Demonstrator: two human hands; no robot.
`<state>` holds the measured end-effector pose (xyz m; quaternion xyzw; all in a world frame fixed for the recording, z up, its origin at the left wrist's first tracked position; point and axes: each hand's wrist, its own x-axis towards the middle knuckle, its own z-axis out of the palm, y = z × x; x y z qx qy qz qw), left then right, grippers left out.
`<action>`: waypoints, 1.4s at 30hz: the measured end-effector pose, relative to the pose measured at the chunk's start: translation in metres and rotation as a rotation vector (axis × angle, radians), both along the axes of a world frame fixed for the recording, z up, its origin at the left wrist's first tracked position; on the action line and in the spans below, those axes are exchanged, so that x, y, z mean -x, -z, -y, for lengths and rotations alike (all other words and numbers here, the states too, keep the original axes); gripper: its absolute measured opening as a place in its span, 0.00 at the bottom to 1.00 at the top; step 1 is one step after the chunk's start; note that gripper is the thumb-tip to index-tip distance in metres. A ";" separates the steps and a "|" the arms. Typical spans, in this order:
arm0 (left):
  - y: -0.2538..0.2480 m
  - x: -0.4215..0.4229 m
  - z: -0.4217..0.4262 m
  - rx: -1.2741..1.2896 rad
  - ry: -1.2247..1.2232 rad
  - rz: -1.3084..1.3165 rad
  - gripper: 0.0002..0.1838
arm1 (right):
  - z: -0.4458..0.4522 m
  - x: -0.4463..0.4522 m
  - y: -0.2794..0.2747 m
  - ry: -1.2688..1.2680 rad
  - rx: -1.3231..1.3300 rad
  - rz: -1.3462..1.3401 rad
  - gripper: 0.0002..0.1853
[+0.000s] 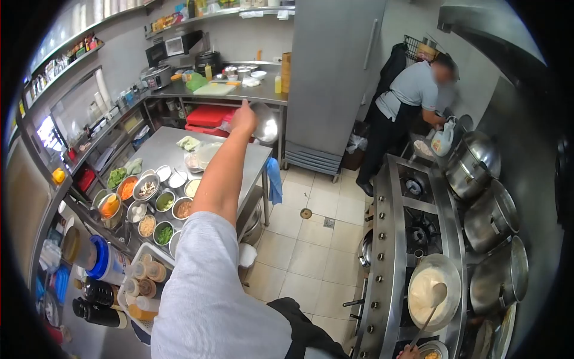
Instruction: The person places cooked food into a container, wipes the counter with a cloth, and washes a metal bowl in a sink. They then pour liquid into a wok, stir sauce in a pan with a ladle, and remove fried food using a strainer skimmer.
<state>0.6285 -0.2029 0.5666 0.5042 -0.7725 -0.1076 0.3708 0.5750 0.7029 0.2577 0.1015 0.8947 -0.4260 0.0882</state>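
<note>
My left arm stretches out over the steel prep table (173, 140). At its end, my left hand (244, 121) is closed on the edge of a shiny metal bowl (265, 124), which is tilted on its side beyond the table's corner. Only a bit of my right hand (409, 353) shows at the bottom edge, closed round the handle of a ladle (438, 293). The ladle's head rests in a wide metal pan (452, 276) of creamy sauce (423, 286) on the stove. A smaller pot (441, 346) with yellow-orange food sits beside my right hand.
Several small containers of chopped ingredients (162, 233) cover the table's left part. A white basket (128, 281) holds squeeze bottles. Large pots (472, 161) line the wall behind the stove (388, 239). Another person (406, 102) bends near a white jug (443, 139) at the back right.
</note>
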 end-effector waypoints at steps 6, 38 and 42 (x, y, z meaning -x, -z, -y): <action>0.002 0.018 0.023 0.008 0.101 0.385 0.17 | 0.013 0.035 0.047 0.010 -0.076 -0.200 0.14; 0.482 -0.100 -0.191 -1.407 0.309 0.173 0.19 | 0.093 -0.011 -0.122 0.402 0.446 0.004 0.08; 0.474 -0.112 -0.199 -1.328 0.345 0.232 0.15 | 0.085 -0.006 -0.086 0.387 0.160 -0.215 0.13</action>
